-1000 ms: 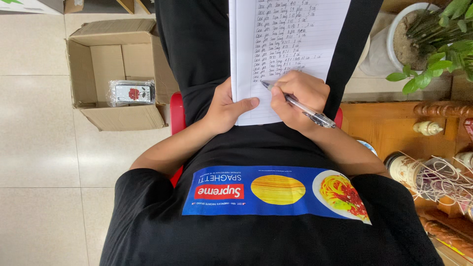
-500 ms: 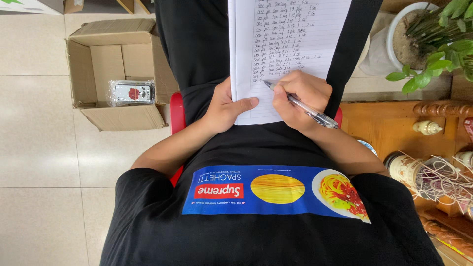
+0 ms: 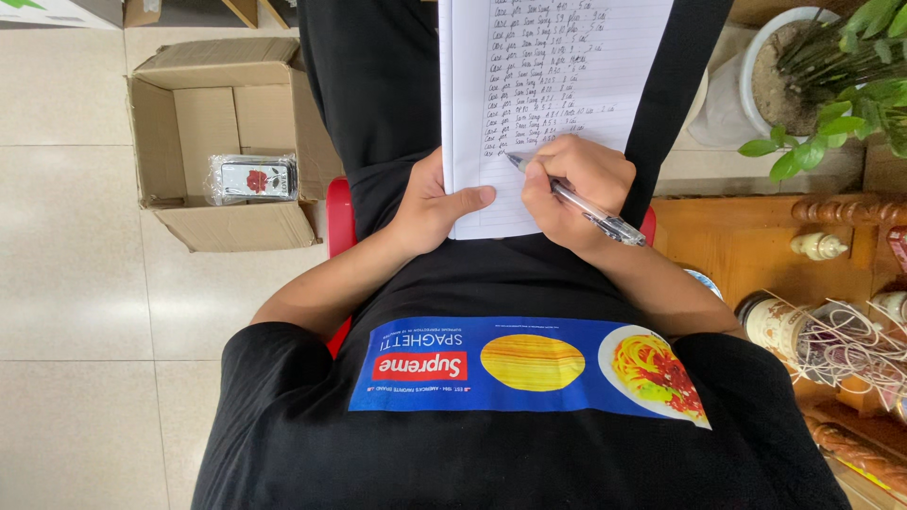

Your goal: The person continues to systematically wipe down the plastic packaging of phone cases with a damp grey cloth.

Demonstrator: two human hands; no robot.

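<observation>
The fingers of the right hand are closed narrowly around a clear-barrelled ballpoint pen, whose tip is set on the lowest written line of a white lined notebook page; the page itself is laid along the lap and reaches away from the body over black trousers. Just left of the pen tip, the left hand is wrapped over the near left edge of the page, the thumb pressed flat on the paper and the other fingers tucked beneath, out of sight. For clean handwriting, the pen is best kept at its present slant with light pressure, since only the leg lies under the sheet, and the left-hand pinch is best kept close to the line being written so that the paper is not dragged. The rows are better kept level with those above. Further left of the page, an open brown cardboard box is seen on the tiled floor, with a small plastic-wrapped packet bearing a red flower inside it. Right of the page, a white pot with a green plant and a wooden bench with ornaments are seen.
</observation>
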